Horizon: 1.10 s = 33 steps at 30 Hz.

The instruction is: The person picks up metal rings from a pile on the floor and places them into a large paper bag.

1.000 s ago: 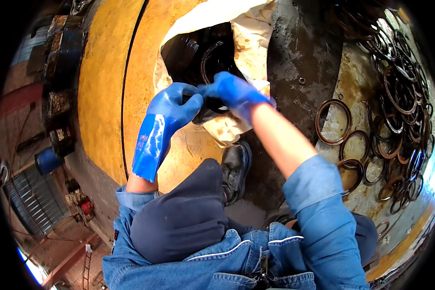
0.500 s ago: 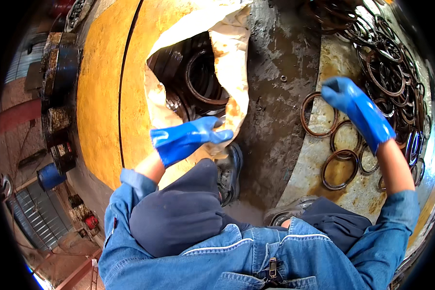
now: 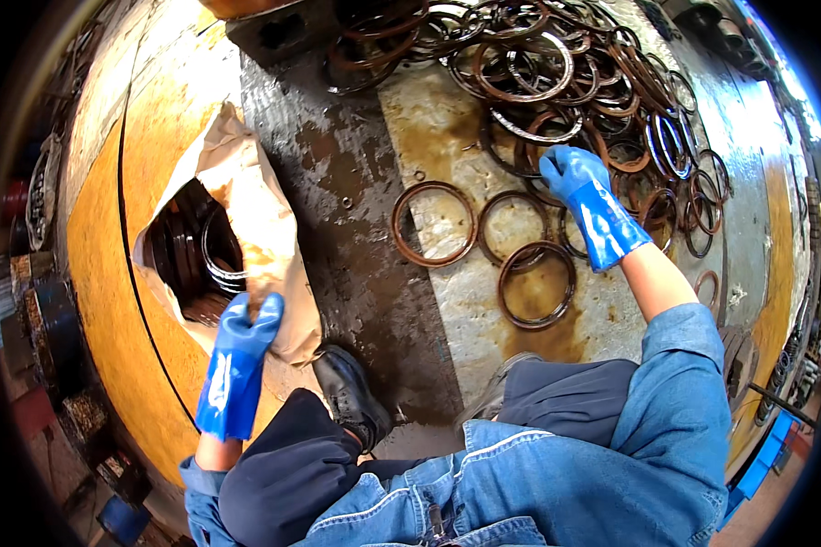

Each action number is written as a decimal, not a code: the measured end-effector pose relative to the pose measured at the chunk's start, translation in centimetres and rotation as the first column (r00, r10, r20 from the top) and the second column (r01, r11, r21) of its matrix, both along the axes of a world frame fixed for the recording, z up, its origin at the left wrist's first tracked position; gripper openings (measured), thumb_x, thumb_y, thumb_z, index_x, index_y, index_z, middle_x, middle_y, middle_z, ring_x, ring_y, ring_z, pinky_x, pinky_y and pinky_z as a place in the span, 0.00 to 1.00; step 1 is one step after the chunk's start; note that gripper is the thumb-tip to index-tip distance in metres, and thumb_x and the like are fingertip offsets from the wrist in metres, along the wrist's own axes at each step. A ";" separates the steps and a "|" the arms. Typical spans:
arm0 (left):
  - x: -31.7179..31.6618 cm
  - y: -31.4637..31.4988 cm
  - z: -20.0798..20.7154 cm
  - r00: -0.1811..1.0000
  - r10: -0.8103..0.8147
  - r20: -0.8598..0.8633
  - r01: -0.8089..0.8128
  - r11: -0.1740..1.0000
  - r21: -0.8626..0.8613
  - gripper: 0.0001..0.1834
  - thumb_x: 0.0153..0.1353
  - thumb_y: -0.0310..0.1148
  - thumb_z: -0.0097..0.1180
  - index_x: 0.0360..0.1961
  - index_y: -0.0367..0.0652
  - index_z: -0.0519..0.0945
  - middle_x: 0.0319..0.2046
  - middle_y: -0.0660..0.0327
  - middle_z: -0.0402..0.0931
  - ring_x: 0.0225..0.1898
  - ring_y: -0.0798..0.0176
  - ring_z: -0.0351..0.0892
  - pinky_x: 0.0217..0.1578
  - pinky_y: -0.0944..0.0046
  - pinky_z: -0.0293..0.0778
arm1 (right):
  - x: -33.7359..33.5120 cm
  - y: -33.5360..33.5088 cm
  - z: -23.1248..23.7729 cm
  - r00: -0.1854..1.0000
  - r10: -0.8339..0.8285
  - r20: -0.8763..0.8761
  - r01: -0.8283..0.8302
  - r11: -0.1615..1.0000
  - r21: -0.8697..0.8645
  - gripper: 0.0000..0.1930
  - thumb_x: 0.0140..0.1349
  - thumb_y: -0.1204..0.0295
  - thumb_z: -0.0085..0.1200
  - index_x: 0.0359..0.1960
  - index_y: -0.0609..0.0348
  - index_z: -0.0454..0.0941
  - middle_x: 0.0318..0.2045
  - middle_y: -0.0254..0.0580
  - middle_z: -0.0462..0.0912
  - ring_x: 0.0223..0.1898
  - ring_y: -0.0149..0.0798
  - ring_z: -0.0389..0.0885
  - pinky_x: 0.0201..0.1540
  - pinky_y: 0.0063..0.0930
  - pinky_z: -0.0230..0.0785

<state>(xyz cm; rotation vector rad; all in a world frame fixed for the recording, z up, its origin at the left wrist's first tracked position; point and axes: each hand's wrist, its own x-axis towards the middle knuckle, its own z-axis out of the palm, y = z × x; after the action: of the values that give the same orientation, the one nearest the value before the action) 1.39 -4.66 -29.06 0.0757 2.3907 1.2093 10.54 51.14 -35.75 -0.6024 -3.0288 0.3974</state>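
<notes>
Blue rubber gloves cover both hands. My left hand (image 3: pixel 249 325) is closed at the lower rim of a brown paper sack (image 3: pixel 278 246), its thumb and fingers pinching the paper. Inside the sack's torn mouth stand several dark rings (image 3: pixel 178 251), partly hidden by the paper. My right hand (image 3: pixel 576 173) is curled into a fist at the near edge of a heap of oily brown-black rings (image 3: pixel 625 100); whatever its fingers hold is hidden. Between the hands lie a few loose rings, among them a brown ring (image 3: pixel 472 223) and a darker ring (image 3: pixel 572 292).
Yellow plating (image 3: pixel 96 273) lies under the sack at the left. A dark wet strip (image 3: pixel 356 237) separates it from the stained grey plate (image 3: pixel 447 301). My shoe (image 3: pixel 351 392) stands beside the sack. A dark block (image 3: pixel 278 36) sits at the far side.
The view has swung to the right, so the sack appears farther left. My right hand has moved from beside the loose rings to the heap. My left hand stays at the sack's rim.
</notes>
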 end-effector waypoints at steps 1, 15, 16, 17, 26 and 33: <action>0.2 1.1 -0.7 0.988 -0.070 0.139 0.069 0.998 0.014 0.10 0.65 0.36 0.64 0.40 0.39 0.84 0.29 0.68 0.81 0.33 0.74 0.75 0.36 0.67 0.73 | -0.4 -0.3 0.7 0.994 0.031 -0.102 -0.030 0.999 0.014 0.12 0.63 0.58 0.56 0.36 0.52 0.83 0.30 0.49 0.86 0.36 0.57 0.84 0.40 0.50 0.76; -1.0 4.9 3.7 0.847 -0.319 0.426 0.423 0.890 -0.174 0.26 0.64 0.34 0.64 0.61 0.38 0.76 0.50 0.63 0.81 0.51 0.68 0.78 0.56 0.62 0.73 | -15.2 5.5 -3.4 0.822 -0.060 0.567 -0.182 0.915 0.360 0.17 0.63 0.70 0.56 0.53 0.53 0.86 0.56 0.41 0.85 0.56 0.45 0.84 0.64 0.46 0.64; -0.8 4.9 3.6 0.863 -0.309 0.400 0.393 0.908 -0.148 0.26 0.64 0.35 0.64 0.62 0.37 0.75 0.50 0.63 0.81 0.51 0.68 0.78 0.57 0.62 0.72 | -14.6 5.4 -2.2 0.804 -0.040 0.593 -0.182 0.933 0.310 0.17 0.64 0.69 0.57 0.54 0.52 0.86 0.56 0.41 0.85 0.55 0.44 0.84 0.61 0.48 0.66; -0.5 4.8 3.2 0.878 -0.298 0.373 0.364 0.924 -0.117 0.27 0.64 0.35 0.64 0.62 0.37 0.75 0.51 0.63 0.81 0.51 0.68 0.78 0.57 0.62 0.72 | -14.2 5.4 -1.1 0.786 -0.020 0.618 -0.182 0.948 0.262 0.17 0.65 0.68 0.57 0.54 0.50 0.86 0.55 0.41 0.85 0.54 0.44 0.85 0.58 0.50 0.68; -1.5 4.9 2.2 0.870 -0.308 0.386 0.380 0.917 -0.124 0.23 0.64 0.37 0.65 0.57 0.38 0.79 0.45 0.66 0.81 0.46 0.70 0.78 0.53 0.63 0.74 | -6.4 3.1 12.1 0.985 -0.138 0.105 0.172 0.692 -0.701 0.18 0.63 0.58 0.63 0.48 0.58 0.84 0.39 0.40 0.86 0.41 0.34 0.81 0.48 0.30 0.72; -2.6 3.1 1.9 0.872 -0.387 0.300 0.419 0.907 -0.048 0.27 0.58 0.46 0.69 0.50 0.36 0.80 0.41 0.58 0.83 0.45 0.67 0.79 0.51 0.61 0.74 | -7.4 0.3 12.4 0.998 -0.044 -0.037 -0.052 -0.412 -0.910 0.25 0.76 0.60 0.46 0.66 0.66 0.69 0.43 0.42 0.86 0.46 0.45 0.85 0.50 0.41 0.80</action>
<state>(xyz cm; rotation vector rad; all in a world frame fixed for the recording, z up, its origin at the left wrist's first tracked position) -1.23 -1.55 -27.20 0.3285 2.0499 0.8249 3.16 51.47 -23.31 -0.3745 -1.4373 3.0555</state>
